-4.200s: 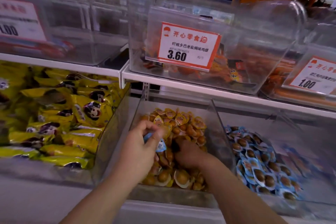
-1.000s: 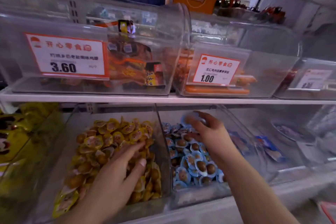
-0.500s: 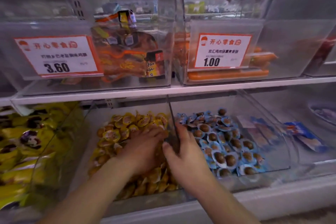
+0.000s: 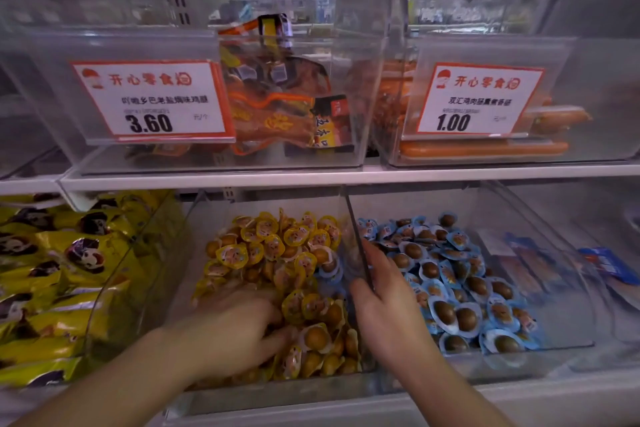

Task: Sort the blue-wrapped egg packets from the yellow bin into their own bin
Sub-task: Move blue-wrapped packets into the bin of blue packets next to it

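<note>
You see clear glossy plastic bins (image 4: 540, 288), shiny film-wrapped egg packets (image 4: 446, 314), and matt paper price tags (image 4: 152, 100).
</note>
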